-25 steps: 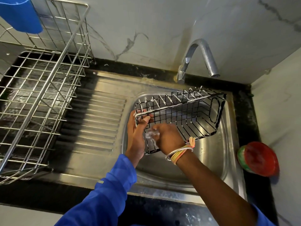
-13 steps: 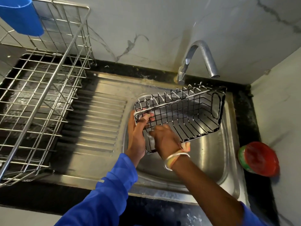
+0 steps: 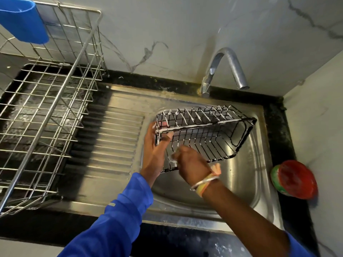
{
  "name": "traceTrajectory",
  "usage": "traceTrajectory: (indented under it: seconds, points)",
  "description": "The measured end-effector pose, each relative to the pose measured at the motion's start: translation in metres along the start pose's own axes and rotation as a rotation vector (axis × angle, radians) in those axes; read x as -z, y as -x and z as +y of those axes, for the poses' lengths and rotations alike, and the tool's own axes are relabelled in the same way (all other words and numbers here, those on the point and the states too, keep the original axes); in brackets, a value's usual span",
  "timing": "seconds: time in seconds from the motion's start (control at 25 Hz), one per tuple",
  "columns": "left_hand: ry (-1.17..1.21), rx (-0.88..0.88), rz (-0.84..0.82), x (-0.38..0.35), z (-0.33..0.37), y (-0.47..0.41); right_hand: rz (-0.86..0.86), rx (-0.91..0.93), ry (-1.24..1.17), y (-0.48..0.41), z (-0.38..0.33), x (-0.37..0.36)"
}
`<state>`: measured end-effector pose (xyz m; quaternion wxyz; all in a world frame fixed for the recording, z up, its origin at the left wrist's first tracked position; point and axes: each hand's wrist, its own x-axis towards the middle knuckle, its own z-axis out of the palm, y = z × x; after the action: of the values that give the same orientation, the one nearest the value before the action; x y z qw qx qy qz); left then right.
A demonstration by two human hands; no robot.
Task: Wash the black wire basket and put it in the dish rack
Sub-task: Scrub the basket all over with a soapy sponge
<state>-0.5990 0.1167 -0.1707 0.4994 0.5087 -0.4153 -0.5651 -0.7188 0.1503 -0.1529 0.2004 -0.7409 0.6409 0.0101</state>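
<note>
The black wire basket [image 3: 207, 134] is tipped on its side above the steel sink bowl [image 3: 246, 175], with white soap foam along its wires. My left hand [image 3: 155, 151] grips its left end, thumb hooked over the rim. My right hand [image 3: 191, 160] is curled round a small foamy scrubber [image 3: 174, 159], mostly hidden, pressed against the basket's lower left wires. The steel dish rack [image 3: 42, 115] stands on the counter to the left.
The tap [image 3: 225, 69] arches over the bowl's back edge; no water is running. A ribbed drainboard [image 3: 109, 141] lies between bowl and rack. A red-lidded round tub [image 3: 295, 179] sits at the right wall. A blue container [image 3: 24, 21] hangs on the rack's top left.
My right hand has slid slightly up and left along the basket's lower wires with the scrubber. The basket and my left hand stay almost where they were.
</note>
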Motion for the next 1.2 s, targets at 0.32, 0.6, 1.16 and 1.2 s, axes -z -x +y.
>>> traceTrajectory:
  seconds: [0.32,0.6,1.16,1.2]
  points:
    - [0.015,0.021,-0.041,-0.013,0.002,0.009,0.045,-0.046,-0.143,-0.014,-0.007,-0.006]
    - [0.050,0.018,0.028,-0.010,0.008,0.009,0.214,-0.084,-0.128,-0.005,0.007,-0.002]
    - [0.031,0.001,0.028,-0.013,0.014,0.003,0.379,-0.442,-1.114,0.002,0.018,0.011]
    - [0.049,0.012,0.037,-0.015,0.013,0.003,0.403,-0.475,-1.157,0.001,0.019,0.011]
